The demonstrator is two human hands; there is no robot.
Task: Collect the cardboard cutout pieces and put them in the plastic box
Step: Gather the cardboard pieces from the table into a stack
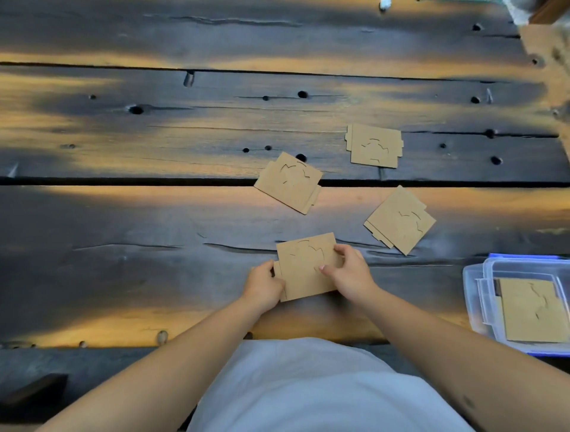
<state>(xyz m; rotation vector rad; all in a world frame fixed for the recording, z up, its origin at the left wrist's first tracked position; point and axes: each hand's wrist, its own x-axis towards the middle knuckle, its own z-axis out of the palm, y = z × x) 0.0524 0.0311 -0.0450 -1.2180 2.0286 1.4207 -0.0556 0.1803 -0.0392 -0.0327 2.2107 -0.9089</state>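
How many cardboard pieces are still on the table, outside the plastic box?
4, possibly stacked: one held by both hands, one centre, one far, one right.

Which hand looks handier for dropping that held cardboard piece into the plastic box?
Probably the right hand. It already grips the cardboard piece on the edge nearer the plastic box, which sits to the person's right. The left hand would have to cross over.

The plastic box (481, 286) runs off the right edge, and a small white object (385, 4) off the top.
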